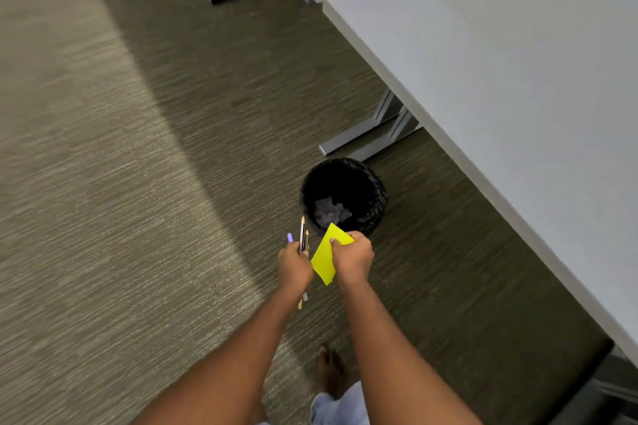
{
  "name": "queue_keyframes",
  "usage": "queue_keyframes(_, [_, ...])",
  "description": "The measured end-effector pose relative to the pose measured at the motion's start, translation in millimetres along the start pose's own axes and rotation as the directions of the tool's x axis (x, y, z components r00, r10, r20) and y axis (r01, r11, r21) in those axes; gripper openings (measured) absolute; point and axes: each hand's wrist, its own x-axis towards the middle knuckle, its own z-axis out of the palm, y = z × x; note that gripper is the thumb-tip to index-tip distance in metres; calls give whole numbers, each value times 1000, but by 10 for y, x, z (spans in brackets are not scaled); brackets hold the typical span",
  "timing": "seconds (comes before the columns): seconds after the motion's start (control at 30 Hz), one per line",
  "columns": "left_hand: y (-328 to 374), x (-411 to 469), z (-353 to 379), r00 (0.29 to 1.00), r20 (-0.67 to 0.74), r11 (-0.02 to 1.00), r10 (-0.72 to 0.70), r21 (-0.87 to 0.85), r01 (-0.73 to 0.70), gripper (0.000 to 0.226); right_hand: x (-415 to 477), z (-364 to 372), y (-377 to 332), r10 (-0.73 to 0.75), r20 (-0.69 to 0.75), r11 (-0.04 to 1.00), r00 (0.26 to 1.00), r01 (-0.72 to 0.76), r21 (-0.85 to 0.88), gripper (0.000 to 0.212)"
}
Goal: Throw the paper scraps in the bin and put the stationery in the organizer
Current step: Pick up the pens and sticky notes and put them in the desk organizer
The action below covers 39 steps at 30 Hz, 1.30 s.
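Two hands are full as I stand over the bin [377,190]. My left hand [293,264] is wrapped round a bundle of stationery, with two pencils [303,235] and a purple-tipped pen [290,237] poking up out of the fist. My right hand [352,257] has its fingers curled over the top edge of a yellow paper scrap [324,260]. The scrap hangs between the two hands, its upper corner just over the bin's near rim.

To drop it well, I judge the right hand should go further forward until the whole sheet is above the opening, and only then let go, since a flat sheet can glide off onto the carpet [103,183]. The left hand needs a firm grip so no pencil falls in too.

Inside the black-lined bin, crumpled pale paper [329,212] lies at the bottom, and nothing else shows. The bin stands on the floor beside the grey table [518,79]. No organizer is in view.
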Motion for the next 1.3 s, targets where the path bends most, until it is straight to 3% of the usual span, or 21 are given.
queue_keyframes(0.53, [742, -881, -426, 999, -11, 999, 40, -5, -41, 28, -753, -896, -448, -27, -6, 998, 1000, 27, 62, 25])
queue_keyframes(0.77, [1001, -1100, -289, 994, 9, 994, 105, -20, -105, 17, -943, -1437, -481, -88, -31, 990, 996, 91, 105, 22])
queue_keyframes(1.07, [1882, -2022, -411, 978, 92, 982, 188, -47, -185, 32, -1125, -2126, -517, -118, -165, 972, 979, 148, 181, 26])
queue_keyframes(1.3, [2189, -2493, -356, 931, 236, 959, 278, -119, -256, 21, -1391, -2593, -436, -117, -313, 944, 942, 203, 258, 36])
